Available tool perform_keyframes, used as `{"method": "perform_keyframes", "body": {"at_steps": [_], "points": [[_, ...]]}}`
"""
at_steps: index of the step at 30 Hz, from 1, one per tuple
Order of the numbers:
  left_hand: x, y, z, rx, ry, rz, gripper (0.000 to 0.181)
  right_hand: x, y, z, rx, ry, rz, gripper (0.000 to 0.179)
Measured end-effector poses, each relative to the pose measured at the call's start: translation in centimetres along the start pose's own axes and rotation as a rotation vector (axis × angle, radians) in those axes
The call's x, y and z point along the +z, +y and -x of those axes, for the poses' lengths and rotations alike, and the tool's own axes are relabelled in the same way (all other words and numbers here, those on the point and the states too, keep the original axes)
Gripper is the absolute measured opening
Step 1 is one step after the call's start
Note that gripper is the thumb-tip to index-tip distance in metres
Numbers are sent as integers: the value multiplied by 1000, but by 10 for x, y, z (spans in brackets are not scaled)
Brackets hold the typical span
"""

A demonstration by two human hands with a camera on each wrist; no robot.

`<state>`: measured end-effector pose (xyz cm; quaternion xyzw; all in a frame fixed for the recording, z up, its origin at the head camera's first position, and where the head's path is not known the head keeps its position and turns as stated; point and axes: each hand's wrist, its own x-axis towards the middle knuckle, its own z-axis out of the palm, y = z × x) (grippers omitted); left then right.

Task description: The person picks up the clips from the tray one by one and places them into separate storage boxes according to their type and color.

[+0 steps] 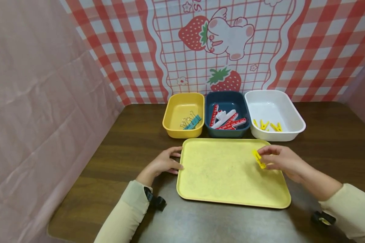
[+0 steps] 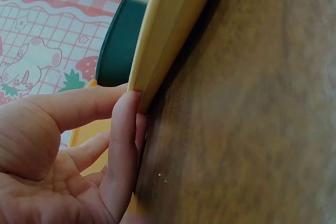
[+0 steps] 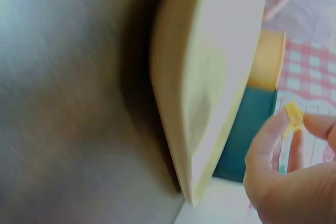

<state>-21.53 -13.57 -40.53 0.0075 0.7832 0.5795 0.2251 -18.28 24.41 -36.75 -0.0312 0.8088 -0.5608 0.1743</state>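
A flat yellow tray lies on the dark wooden table in front of three bins. My right hand pinches a small yellow clothespin over the tray's right side; the clothespin shows between thumb and finger in the right wrist view. My left hand rests against the tray's left rim, fingers straight, and its fingers touch the tray's edge.
Behind the tray stand a yellow bin with binder clips, a dark blue bin with red and white clips, and a white bin with yellow clothespins. Pink and checked cloth walls enclose the table.
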Motion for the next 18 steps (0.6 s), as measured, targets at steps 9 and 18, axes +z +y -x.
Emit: {"method": "perform_keyframes", "body": {"at_steps": [9, 18], "points": [[-1, 1, -2, -1, 4, 0, 76, -39, -13, -27, -109, 339, -8, 35], [-1, 1, -3, -2, 10, 4, 76, -78, -6, -61, -69, 599, -72, 30]]}}
